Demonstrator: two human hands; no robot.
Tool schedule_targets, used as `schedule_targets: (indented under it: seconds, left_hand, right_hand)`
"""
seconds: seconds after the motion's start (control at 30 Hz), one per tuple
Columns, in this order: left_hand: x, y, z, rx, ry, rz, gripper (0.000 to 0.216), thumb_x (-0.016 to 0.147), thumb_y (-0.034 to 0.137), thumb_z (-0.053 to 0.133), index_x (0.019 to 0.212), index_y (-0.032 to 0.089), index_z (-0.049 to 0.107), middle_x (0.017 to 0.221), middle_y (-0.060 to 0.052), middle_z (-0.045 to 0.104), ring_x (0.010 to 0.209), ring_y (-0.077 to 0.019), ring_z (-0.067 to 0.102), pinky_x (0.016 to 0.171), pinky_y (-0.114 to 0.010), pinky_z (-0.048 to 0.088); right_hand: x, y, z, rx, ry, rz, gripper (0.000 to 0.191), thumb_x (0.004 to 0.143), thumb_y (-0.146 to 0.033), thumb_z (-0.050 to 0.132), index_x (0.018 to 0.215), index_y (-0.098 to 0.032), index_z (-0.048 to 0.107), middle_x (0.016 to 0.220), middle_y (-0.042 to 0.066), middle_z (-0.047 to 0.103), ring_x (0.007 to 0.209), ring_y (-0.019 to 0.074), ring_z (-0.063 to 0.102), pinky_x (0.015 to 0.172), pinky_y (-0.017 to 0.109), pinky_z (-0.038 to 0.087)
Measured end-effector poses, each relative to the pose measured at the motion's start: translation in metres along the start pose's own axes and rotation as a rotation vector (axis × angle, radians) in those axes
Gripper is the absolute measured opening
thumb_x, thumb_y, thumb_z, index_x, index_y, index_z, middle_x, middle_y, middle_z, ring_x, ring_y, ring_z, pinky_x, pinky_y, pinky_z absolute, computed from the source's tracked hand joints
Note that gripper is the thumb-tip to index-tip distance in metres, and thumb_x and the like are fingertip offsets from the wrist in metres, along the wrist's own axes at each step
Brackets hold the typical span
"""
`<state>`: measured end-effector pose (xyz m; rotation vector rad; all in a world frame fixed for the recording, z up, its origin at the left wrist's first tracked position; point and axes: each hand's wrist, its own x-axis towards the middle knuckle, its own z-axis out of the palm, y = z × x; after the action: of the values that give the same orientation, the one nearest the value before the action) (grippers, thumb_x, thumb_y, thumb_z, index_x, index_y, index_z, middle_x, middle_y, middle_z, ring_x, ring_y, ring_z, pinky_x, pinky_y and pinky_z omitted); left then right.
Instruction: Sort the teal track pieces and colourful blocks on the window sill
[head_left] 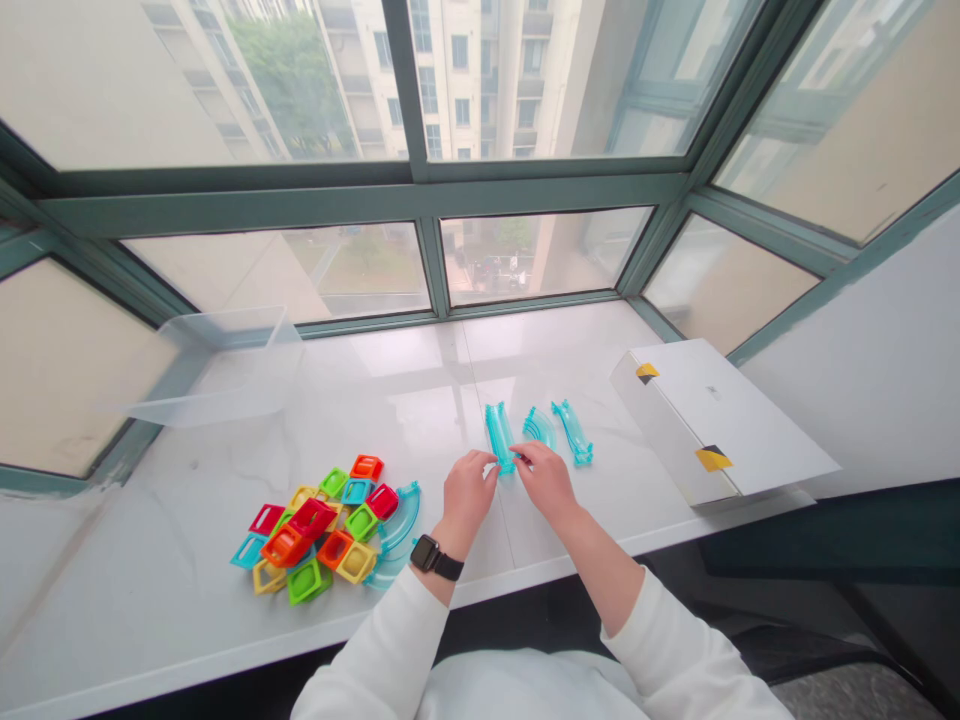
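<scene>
A straight translucent blue track piece (498, 432) lies on the white counter, its near end between my two hands. My left hand (469, 490) is closed with its fingertips at the left side of that end. From the right, my right hand (541, 482) pinches the same end, fingers bent together. The fingertips partly cover the end of the piece. Just beyond my right hand lie a curved blue track piece (538, 425) and another blue track piece (574, 434) set at a slant.
Several coloured plastic blocks (311, 520) are heaped on the left of the counter (390, 400), beside large curved blue tracks (401, 525). A clear plastic bin (232, 370) stands at the back left. At the right sits a white box (720, 410) with yellow-black tape. Windows border the far side.
</scene>
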<state>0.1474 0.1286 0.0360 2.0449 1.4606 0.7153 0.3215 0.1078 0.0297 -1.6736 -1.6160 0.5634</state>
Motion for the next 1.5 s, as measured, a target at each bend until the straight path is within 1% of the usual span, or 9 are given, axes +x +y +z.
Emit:
schedule_targets:
  seconds: [0.43,0.7,0.93,1.3,1.5]
  left_hand:
    - [0.0007,-0.0057,0.0035,0.024,-0.013,-0.012,0.012,0.095,0.022,0.065,0.103,0.023,0.074,0.103,-0.005,0.075,0.091,-0.0226,0.069,0.081,-0.034,0.049]
    - [0.0006,-0.0053,0.0035,0.039,-0.018,-0.011,0.011,0.095,0.022,0.066,0.102,0.023,0.074,0.102,-0.005,0.075,0.092,-0.0216,0.069,0.081,-0.032,0.049]
    - [0.0013,-0.0053,0.0030,0.053,-0.017,-0.009,0.010,0.095,0.022,0.067,0.101,0.023,0.074,0.102,-0.004,0.075,0.091,-0.0202,0.069,0.081,-0.031,0.050]
    - [0.0016,-0.0049,0.0020,0.082,-0.021,0.005,0.008,0.095,0.022,0.067,0.098,0.023,0.075,0.101,-0.004,0.076,0.095,-0.0218,0.069,0.083,-0.033,0.050]
    - [-0.0005,-0.0048,0.0018,0.077,-0.014,0.013,0.009,0.095,0.023,0.066,0.098,0.023,0.074,0.101,-0.004,0.076,0.095,-0.0221,0.070,0.083,-0.033,0.051]
  right_hand:
    - [0.0013,0.0025,0.0023,-0.008,-0.023,-0.005,0.027,0.092,-0.015,0.058,0.109,-0.023,0.077,0.104,0.007,0.075,0.088,0.0215,0.071,0.084,0.037,0.055]
    - [-0.0004,0.0014,0.0022,-0.011,-0.014,-0.002,0.027,0.093,-0.015,0.056,0.110,-0.023,0.076,0.104,0.008,0.075,0.088,0.0218,0.070,0.084,0.038,0.056]
    - [-0.0007,0.0006,0.0008,-0.004,-0.016,0.013,0.026,0.092,-0.014,0.058,0.108,-0.021,0.077,0.104,0.007,0.075,0.088,0.0211,0.071,0.085,0.036,0.056]
    - [-0.0009,0.0010,0.0007,-0.021,-0.022,0.012,0.026,0.092,-0.013,0.058,0.108,-0.021,0.076,0.104,0.007,0.075,0.088,0.0209,0.070,0.085,0.035,0.055]
    - [-0.0024,0.0040,0.0021,-0.032,-0.031,-0.006,0.027,0.093,-0.017,0.058,0.112,-0.023,0.076,0.106,0.007,0.073,0.087,0.0199,0.070,0.085,0.035,0.056]
